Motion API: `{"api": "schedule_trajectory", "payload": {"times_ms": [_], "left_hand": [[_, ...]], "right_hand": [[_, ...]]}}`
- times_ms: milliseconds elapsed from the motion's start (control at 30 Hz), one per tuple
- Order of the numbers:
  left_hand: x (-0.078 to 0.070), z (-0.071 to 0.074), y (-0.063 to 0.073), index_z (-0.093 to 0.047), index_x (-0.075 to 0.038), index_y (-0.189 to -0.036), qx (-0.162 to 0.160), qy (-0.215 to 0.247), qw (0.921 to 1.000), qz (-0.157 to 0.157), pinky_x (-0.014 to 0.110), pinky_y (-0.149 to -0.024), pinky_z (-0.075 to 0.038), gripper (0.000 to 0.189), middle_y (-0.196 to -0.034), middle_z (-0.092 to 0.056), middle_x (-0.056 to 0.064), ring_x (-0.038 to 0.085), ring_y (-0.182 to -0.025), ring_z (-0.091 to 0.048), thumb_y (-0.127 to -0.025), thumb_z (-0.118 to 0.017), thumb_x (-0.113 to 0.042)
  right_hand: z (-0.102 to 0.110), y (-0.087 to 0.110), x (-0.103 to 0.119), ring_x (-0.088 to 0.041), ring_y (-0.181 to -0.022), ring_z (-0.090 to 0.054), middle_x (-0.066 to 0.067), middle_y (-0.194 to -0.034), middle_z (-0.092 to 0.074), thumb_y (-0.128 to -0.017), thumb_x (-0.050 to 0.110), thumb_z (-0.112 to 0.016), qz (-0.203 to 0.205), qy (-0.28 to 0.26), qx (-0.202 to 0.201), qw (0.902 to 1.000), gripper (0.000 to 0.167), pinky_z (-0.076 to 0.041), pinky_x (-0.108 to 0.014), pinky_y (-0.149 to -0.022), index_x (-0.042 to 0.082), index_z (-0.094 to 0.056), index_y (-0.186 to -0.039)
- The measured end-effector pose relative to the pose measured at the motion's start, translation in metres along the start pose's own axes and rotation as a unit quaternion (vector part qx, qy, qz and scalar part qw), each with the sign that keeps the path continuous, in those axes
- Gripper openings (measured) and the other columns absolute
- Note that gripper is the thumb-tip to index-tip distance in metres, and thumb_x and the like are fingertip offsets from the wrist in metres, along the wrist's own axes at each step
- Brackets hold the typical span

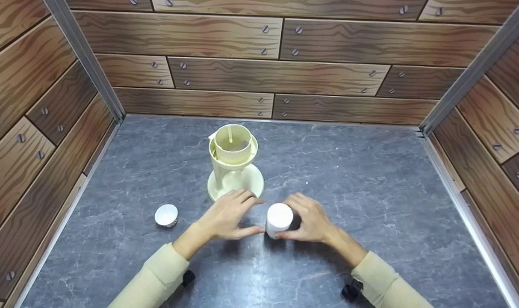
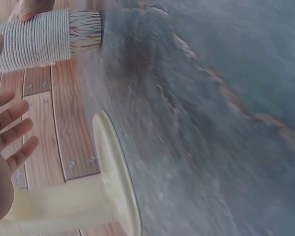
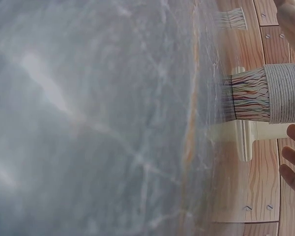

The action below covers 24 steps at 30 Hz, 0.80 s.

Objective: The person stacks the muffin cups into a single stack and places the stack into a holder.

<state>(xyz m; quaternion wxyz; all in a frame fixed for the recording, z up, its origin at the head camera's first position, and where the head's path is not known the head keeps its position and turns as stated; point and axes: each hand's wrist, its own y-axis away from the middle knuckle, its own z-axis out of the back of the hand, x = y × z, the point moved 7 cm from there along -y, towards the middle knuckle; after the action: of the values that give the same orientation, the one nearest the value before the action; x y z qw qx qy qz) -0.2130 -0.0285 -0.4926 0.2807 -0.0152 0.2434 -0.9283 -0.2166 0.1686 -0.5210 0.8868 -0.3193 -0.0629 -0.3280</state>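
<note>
An upright stack of paper cups (image 1: 279, 217), ribbed by its rims, stands on the table in front of me; its lowest cup shows coloured lines. My right hand (image 1: 309, 218) grips the stack from the right, thumb in front and fingers curved around behind. To its left is my left hand (image 1: 229, 216), fingers spread and thumb tip beside the stack; whether it touches cannot be told. In the left wrist view the left fingers (image 2: 17, 132) are apart from the stack. Behind the hands is a cream plastic stand (image 1: 238, 179) with a round base and an open tube on top.
A single paper cup (image 1: 166, 216), white inside, stands on the table left of my left hand. The grey marbled tabletop (image 1: 349, 179) is bounded by wood-patterned walls (image 1: 259, 72) with metal corner strips.
</note>
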Motion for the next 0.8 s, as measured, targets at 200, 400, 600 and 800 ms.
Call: {"api": "schedule_trajectory", "payload": {"times_ms": [200, 400, 600, 800], "left_hand": [[0.008, 0.007, 0.016, -0.067, -0.015, -0.126, 0.002, -0.01, 0.9997, 0.024, 0.036, -0.098, -0.055, 0.063, -0.118, -0.07, 0.0, 0.018, -0.111, -0.065, -0.084, -0.079, -0.06], [0.019, 0.011, 0.032, -0.066, -0.014, -0.129, 0.019, -0.023, 0.9977, 0.06, 0.038, -0.103, -0.055, 0.066, -0.122, -0.069, 0.002, 0.021, -0.117, -0.065, -0.084, -0.079, -0.061], [0.03, 0.017, 0.049, -0.066, -0.014, -0.13, 0.007, -0.035, 0.9954, 0.089, 0.04, -0.101, -0.054, 0.067, -0.121, -0.069, 0.002, 0.021, -0.115, -0.066, -0.084, -0.078, -0.061], [0.04, 0.022, 0.069, -0.066, -0.014, -0.128, 0.004, -0.045, 0.9929, 0.11, 0.044, -0.103, -0.051, 0.067, -0.12, -0.069, 0.003, 0.023, -0.116, -0.065, -0.082, -0.08, -0.06]], "right_hand": [[0.0, 0.0, -0.001, -0.014, -0.096, -0.066, 0.004, -0.102, -0.073, -0.071, 0.069, -0.087, -0.005, 0.007, 0.003, 1.0, 0.067, -0.059, -0.032, -0.084, 0.017, -0.07, -0.11], [0.001, 0.0, 0.0, -0.014, -0.095, -0.067, 0.003, -0.101, -0.073, -0.07, 0.069, -0.087, 0.0, 0.008, -0.001, 1.0, 0.068, -0.059, -0.033, -0.083, 0.017, -0.071, -0.11], [0.001, 0.0, 0.0, -0.015, -0.095, -0.067, 0.003, -0.101, -0.073, -0.07, 0.068, -0.087, 0.008, 0.009, -0.01, 0.9999, 0.068, -0.059, -0.034, -0.083, 0.016, -0.071, -0.11], [0.001, 0.0, 0.001, -0.015, -0.096, -0.067, 0.002, -0.102, -0.073, -0.069, 0.069, -0.088, 0.007, 0.009, -0.009, 0.9999, 0.068, -0.059, -0.033, -0.084, 0.016, -0.071, -0.11]]}}
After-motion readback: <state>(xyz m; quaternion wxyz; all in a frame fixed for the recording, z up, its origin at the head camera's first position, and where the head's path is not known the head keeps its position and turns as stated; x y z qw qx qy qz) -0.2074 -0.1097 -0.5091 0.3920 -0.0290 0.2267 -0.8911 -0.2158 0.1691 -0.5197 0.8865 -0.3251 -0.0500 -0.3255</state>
